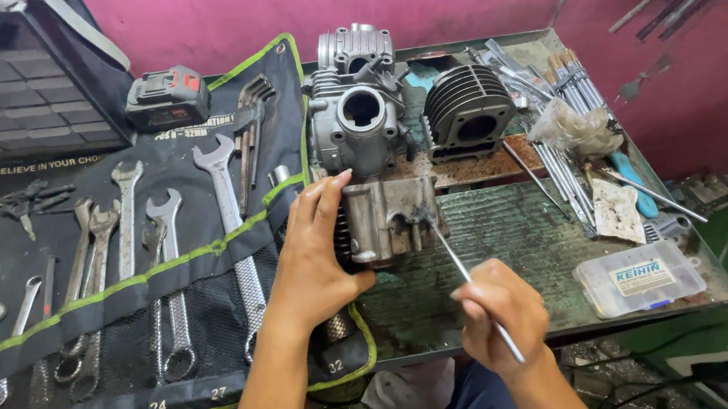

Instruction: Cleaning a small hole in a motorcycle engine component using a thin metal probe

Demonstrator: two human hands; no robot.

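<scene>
My left hand (315, 252) grips the left side of a grey metal engine cylinder head (388, 220) that stands on a green metal tray (510, 244). My right hand (498, 305) pinches a thin metal pick (459, 266), held like a pen. Its tip touches the right side of the cylinder head. A second cylinder head (359, 111) stands just behind the first one. A dark finned cylinder block (466, 110) sits to its right.
A black tool roll (120, 255) with several spanners lies on the left, a cordless tool battery (165, 97) at its top. Brushes, rods (561, 172), a crumpled plastic bag (575, 129) and a clear plastic parts box (640, 277) fill the tray's right side.
</scene>
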